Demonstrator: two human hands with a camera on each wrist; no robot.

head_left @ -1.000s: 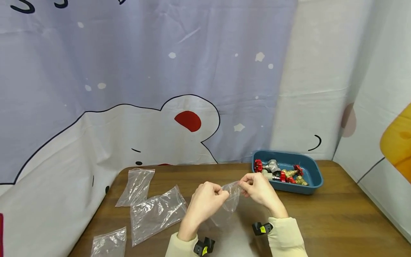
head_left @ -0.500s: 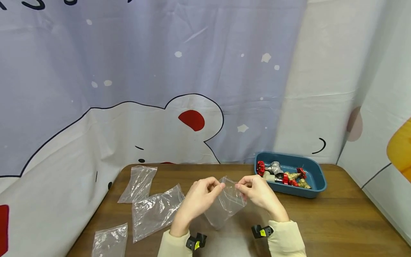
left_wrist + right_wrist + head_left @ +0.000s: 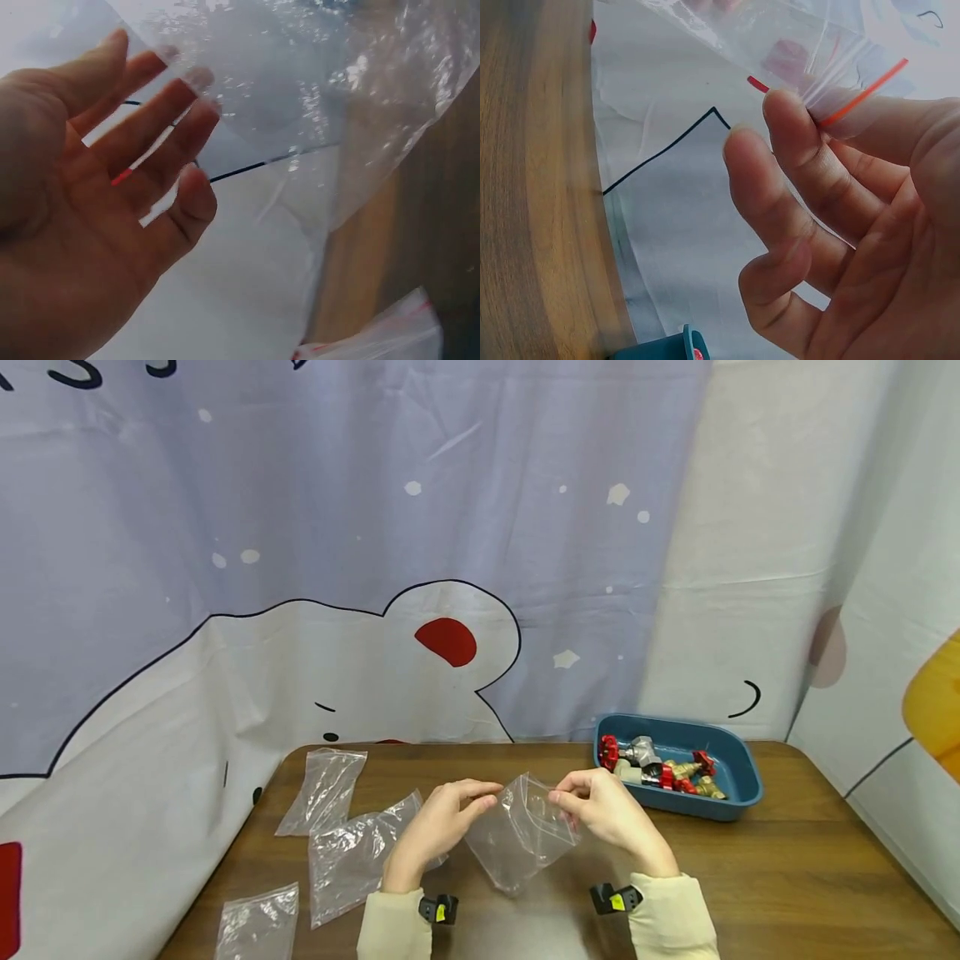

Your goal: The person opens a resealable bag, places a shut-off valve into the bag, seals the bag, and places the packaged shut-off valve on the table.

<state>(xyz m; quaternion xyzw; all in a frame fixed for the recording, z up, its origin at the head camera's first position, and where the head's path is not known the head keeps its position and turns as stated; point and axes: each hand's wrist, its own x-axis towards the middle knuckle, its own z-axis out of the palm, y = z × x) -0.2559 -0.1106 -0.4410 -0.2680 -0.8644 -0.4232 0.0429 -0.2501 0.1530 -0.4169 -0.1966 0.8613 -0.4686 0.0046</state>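
Note:
A clear zip-lock bag hangs between the hands above the table, its mouth spread a little and a red line along the zip edge. My right hand pinches the bag's upper right edge between thumb and fingers; the right wrist view shows this pinch on the bag up close. At the bag's upper left side is my left hand, fingers extended and apart. From the left wrist, the left hand's fingertips overlap the film of the bag, and nothing lies in the palm.
Several more clear bags lie on the left of the wooden table, including a large one, one farther back and one in front. At the back right stands a blue tray with red-handled valves and brass fittings. A printed curtain hangs behind.
The bag has unfolded and now hangs wider between the hands. My left hand has loosened its pinch, straightened its fingers and shifted left. The right hand keeps holding the edge.

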